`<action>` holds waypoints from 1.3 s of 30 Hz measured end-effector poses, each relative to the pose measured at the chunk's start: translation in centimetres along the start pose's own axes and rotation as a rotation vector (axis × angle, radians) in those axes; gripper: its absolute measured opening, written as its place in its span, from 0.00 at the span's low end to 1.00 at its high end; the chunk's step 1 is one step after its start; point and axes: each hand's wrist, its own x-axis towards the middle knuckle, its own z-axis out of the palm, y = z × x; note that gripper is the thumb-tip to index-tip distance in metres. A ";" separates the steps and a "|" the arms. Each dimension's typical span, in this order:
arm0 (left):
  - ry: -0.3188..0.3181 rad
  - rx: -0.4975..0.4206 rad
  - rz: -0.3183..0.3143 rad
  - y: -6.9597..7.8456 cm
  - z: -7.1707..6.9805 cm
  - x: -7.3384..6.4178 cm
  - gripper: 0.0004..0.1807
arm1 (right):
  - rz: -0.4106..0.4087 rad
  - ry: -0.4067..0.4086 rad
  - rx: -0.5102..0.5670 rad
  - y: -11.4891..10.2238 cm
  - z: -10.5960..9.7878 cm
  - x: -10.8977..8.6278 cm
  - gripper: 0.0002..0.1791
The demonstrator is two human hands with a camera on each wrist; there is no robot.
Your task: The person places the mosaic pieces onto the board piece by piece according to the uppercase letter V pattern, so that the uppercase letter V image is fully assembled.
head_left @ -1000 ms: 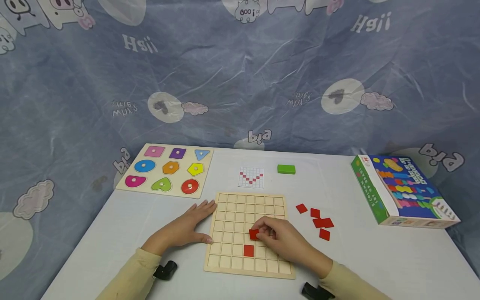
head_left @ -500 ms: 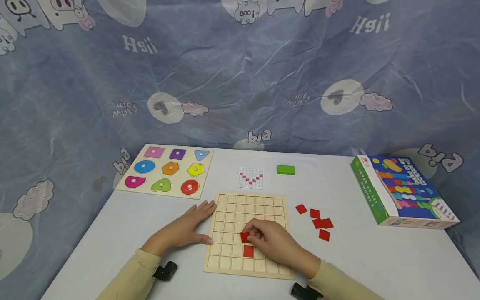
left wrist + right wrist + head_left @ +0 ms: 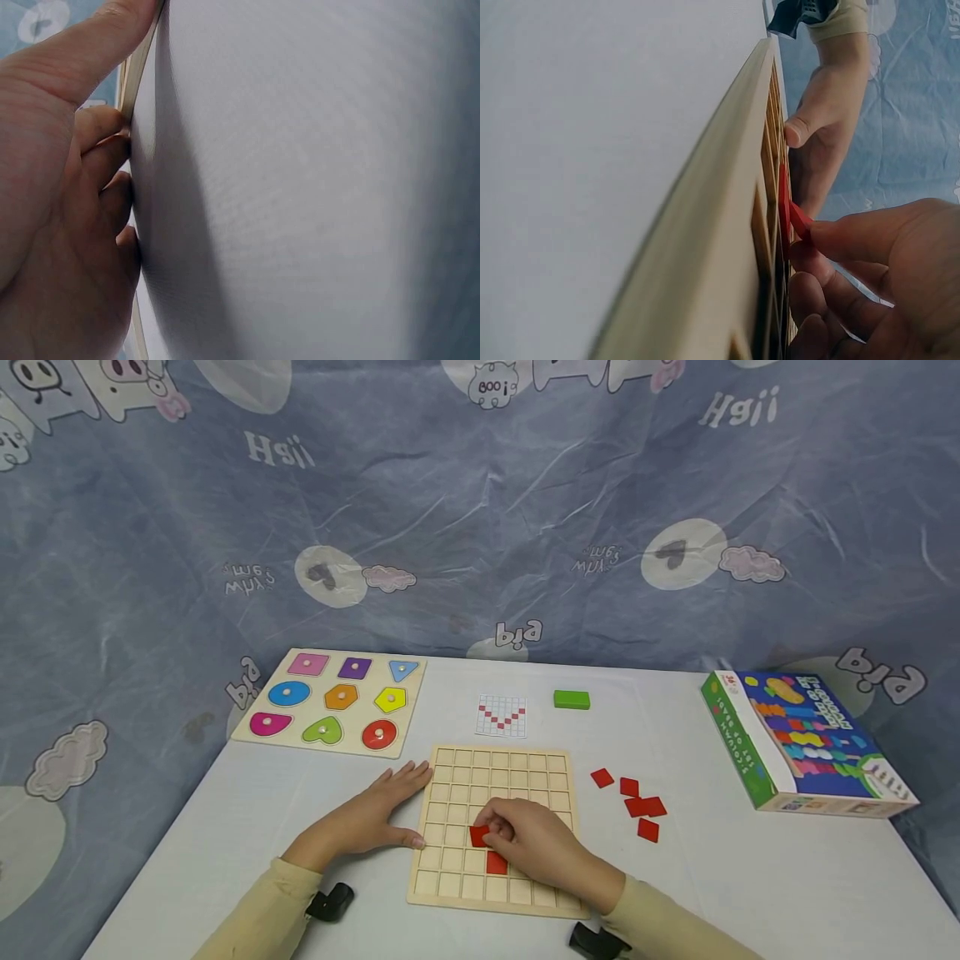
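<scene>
A wooden grid board [image 3: 450,885] lies on the white table with a red square tile [image 3: 497,863] set in one of its lower cells. Between thumb and fingers, my right hand [image 3: 536,839] pinches a second red tile [image 3: 478,836], just up and left of the first. In the right wrist view this pinched red tile [image 3: 801,221] is tilted, close over the board. My left hand [image 3: 367,818] lies with fingers spread at the board's left edge, thumb and fingertips touching it. The left wrist view shows the left thumb [image 3: 90,49] against that wooden edge.
Several loose red tiles [image 3: 630,787] lie right of the board. Beyond it are a small card with a red V pattern [image 3: 501,716] and a green block [image 3: 572,700]. A shape puzzle [image 3: 330,702] sits back left, a blue-and-green box [image 3: 810,743] far right.
My right hand has moved left over the board, carrying the pinched red tile from right of the set tile to its upper left. The left hand stays in place.
</scene>
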 end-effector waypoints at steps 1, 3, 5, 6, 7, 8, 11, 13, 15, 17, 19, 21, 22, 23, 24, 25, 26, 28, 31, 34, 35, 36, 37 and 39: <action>0.001 0.000 0.001 0.0 0.0 0.0 0.59 | -0.002 -0.002 -0.004 0.0 0.0 0.1 0.05; 0.000 0.000 0.002 0.0 0.0 0.0 0.59 | 0.002 -0.009 -0.009 -0.1 0.1 0.2 0.05; 0.000 -0.001 0.005 0.0 0.0 0.0 0.59 | 0.008 -0.018 -0.008 0.0 0.3 0.3 0.05; 0.001 -0.002 0.006 0.0 0.0 -0.1 0.59 | 0.010 -0.022 -0.005 0.0 0.3 0.4 0.05; 0.001 -0.003 0.006 0.0 0.0 -0.1 0.59 | 0.008 -0.025 -0.003 -0.1 0.4 0.4 0.05; 0.001 -0.004 0.005 0.0 0.0 -0.1 0.59 | 0.007 -0.028 0.001 -0.1 0.4 0.4 0.05; 0.001 -0.005 0.002 0.0 0.0 -0.1 0.59 | -0.009 -0.025 0.003 -0.1 0.5 0.5 0.06; -0.002 -0.001 -0.002 0.0 0.0 0.0 0.59 | -0.015 -0.023 -0.002 -0.2 0.5 0.4 0.07; -0.004 0.002 -0.003 0.1 0.0 0.0 0.59 | -0.014 -0.024 -0.012 -0.3 0.5 0.4 0.09; -0.006 0.005 -0.003 0.0 0.0 0.0 0.59 | -0.012 -0.027 -0.026 -0.3 0.4 0.4 0.10; -0.006 0.008 0.004 -0.1 0.0 0.0 0.59 | -0.015 -0.027 -0.041 -0.3 0.5 0.4 0.10; -0.005 0.012 0.007 -0.1 0.0 0.0 0.60 | -0.025 -0.025 -0.055 -0.3 0.5 0.4 0.10; -0.006 0.015 0.007 -0.2 0.0 0.1 0.60 | -0.032 -0.024 -0.060 -0.2 0.5 0.4 0.10; -0.006 0.016 0.009 -0.2 0.0 0.1 0.60 | -0.038 -0.023 -0.063 -0.2 0.5 0.3 0.10; -0.005 0.019 0.011 -0.3 0.0 0.1 0.60 | -0.043 -0.023 -0.064 -0.2 0.5 0.3 0.11; -0.005 0.021 0.009 -0.3 0.0 0.0 0.60 | -0.046 -0.025 -0.065 -0.2 0.5 0.3 0.11; -0.006 0.023 0.007 -0.4 0.0 0.0 0.60 | -0.046 -0.028 -0.065 -0.2 0.5 0.3 0.11; -0.005 0.023 0.008 -0.4 0.0 0.0 0.60 | -0.046 -0.034 -0.063 -0.1 0.5 0.3 0.11; -0.006 0.024 0.006 -0.4 0.0 0.0 0.60 | -0.044 -0.044 -0.066 -0.2 0.4 0.4 0.11; -0.007 0.019 0.006 -0.4 0.0 0.0 0.60 | -0.045 -0.052 -0.068 -0.2 0.4 0.4 0.11; -0.005 0.017 0.007 -0.3 0.0 0.0 0.59 | -0.047 -0.052 -0.071 -0.2 0.4 0.4 0.11; -0.004 0.015 0.007 -0.3 0.0 0.0 0.59 | -0.048 -0.054 -0.071 -0.2 0.4 0.4 0.11; -0.003 0.013 0.009 -0.3 0.1 0.0 0.59 | -0.048 -0.055 -0.071 -0.2 0.4 0.4 0.11; -0.001 0.011 0.011 -0.3 0.1 0.0 0.59 | -0.048 -0.056 -0.072 -0.2 0.4 0.4 0.11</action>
